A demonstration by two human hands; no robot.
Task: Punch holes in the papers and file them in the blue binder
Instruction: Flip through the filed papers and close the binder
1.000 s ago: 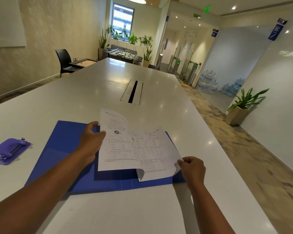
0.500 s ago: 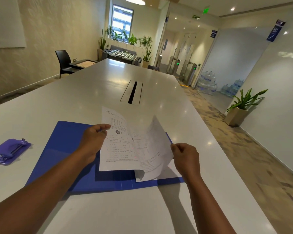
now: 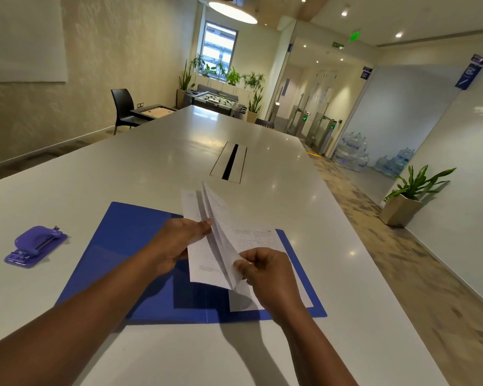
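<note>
A blue binder (image 3: 129, 246) lies open and flat on the white table (image 3: 123, 168) in front of me. Printed papers (image 3: 215, 240) are held above it, folded over toward the left and standing nearly on edge. My left hand (image 3: 176, 243) grips their left side with the thumb on top. My right hand (image 3: 265, 271) pinches the lower right corner of the turned sheets. One more printed sheet (image 3: 260, 238) lies flat on the binder's right half. A purple hole punch (image 3: 35, 245) sits on the table to the left, apart from both hands.
A cable slot (image 3: 229, 165) runs along the table's middle beyond the papers. The table's right edge drops to a corridor with a potted plant (image 3: 407, 196) and water bottles (image 3: 354, 154). A black chair (image 3: 123, 110) stands far left.
My right hand has lifted the right side of the papers and swung it leftward toward my left hand, so the sheets have gone from spread flat to folded upright. A sheet on the binder is uncovered.
</note>
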